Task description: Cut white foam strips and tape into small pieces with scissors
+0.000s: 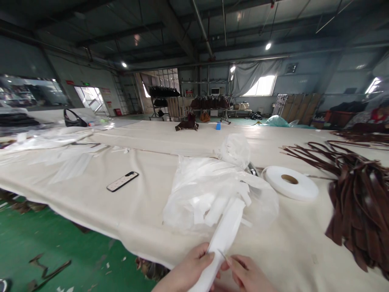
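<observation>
Clock directions are taken from the hands, 12 o'clock being straight ahead. The left hand (197, 261) pinches a white strip (226, 233), thumb on the upper face and fingers curled beneath. The right hand (244, 269), at 3 o'clock of the left, has thumb and forefinger pressed together on a thin, slender item (223, 254), whose tip lies over the strip; its exact identity cannot be told. The white strip slants toward 1 o'clock above the cream-covered table (142, 227), its far end overlapping a clear plastic bag (182, 202) at 12 o'clock. Contact between the two cannot be confirmed. Further white strips (209, 209) show at the bag.

Between 1 and 2 o'clock, just beside the bag, a roll of white tape (304, 187) lies flat. At 2 o'clock is a heap of dark brown straps (354, 202). A mobile phone (122, 181) lies at 10 o'clock, well apart from the hands. Farther off, a dark brown bag (187, 125) rests between 11 and 12 o'clock, with a small blue object (218, 126) near it at 12 o'clock.
</observation>
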Demonstrator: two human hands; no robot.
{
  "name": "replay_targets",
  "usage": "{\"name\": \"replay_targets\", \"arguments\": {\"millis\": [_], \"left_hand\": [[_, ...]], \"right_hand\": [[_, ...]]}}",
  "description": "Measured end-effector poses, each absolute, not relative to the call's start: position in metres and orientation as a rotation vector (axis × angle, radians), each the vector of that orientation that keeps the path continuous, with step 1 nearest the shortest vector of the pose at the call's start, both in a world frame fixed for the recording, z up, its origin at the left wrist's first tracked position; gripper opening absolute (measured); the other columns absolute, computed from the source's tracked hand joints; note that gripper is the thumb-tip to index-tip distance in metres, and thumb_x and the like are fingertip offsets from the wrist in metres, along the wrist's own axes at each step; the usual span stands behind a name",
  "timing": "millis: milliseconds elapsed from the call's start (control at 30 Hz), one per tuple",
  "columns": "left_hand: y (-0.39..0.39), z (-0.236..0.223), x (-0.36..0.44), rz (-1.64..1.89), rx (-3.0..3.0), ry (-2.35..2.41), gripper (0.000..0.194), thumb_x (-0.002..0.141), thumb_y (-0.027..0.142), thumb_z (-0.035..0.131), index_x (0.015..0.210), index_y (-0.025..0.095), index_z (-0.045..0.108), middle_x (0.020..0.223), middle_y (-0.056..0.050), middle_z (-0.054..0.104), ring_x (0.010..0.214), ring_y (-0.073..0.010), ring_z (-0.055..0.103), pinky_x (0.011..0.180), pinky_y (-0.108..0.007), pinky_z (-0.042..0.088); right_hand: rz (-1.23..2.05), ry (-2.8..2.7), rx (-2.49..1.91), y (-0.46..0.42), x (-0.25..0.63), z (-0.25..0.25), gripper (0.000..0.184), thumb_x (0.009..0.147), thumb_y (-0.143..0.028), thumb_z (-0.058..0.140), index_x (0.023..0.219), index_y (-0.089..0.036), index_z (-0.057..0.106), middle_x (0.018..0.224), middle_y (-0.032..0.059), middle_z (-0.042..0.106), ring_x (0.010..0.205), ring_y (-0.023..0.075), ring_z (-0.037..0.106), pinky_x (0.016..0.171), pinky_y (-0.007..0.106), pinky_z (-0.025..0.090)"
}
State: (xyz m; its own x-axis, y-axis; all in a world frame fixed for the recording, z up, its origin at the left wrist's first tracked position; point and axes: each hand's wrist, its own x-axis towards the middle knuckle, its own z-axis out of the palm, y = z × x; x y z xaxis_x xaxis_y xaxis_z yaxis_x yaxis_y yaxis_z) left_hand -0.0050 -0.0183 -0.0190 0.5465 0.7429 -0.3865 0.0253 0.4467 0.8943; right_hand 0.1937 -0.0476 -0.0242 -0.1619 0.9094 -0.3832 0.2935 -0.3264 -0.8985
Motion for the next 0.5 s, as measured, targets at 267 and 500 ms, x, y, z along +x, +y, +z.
{"name": "replay_targets", "arguments": {"millis": [267, 500], "left_hand": [[-0.017, -0.01, -0.002, 0.557, 1.025, 0.938, 0.049, 0.072, 0.059, 0.068, 0.091, 0.013, 0.064, 0.068, -0.006, 0.065, 0.052, -0.0148, 0.055, 0.052, -0.029, 0.046], [-0.01, 0.001, -0.003, 0.552, 1.015, 0.98, 0.048, 0.069, 0.055, 0.07, 0.092, 0.014, 0.064, 0.065, -0.005, 0.065, 0.052, -0.0146, 0.055, 0.051, -0.026, 0.042]], "right_hand": [[1.702, -1.135, -1.538, -0.043, 0.186, -0.028, 0.061, 0.067, -0.08, 0.054, 0.062, -0.02, 0.054, 0.037, -0.0123, 0.02, 0.034, 0.0044, 0.011, 0.035, 0.023, 0.009], [1.804, -0.932, -1.479, -0.037, 0.184, -0.037, 0.058, 0.062, -0.078, 0.061, 0.056, -0.022, 0.044, 0.032, -0.0144, 0.019, 0.027, 0.0017, 0.008, 0.03, 0.021, 0.005]]}}
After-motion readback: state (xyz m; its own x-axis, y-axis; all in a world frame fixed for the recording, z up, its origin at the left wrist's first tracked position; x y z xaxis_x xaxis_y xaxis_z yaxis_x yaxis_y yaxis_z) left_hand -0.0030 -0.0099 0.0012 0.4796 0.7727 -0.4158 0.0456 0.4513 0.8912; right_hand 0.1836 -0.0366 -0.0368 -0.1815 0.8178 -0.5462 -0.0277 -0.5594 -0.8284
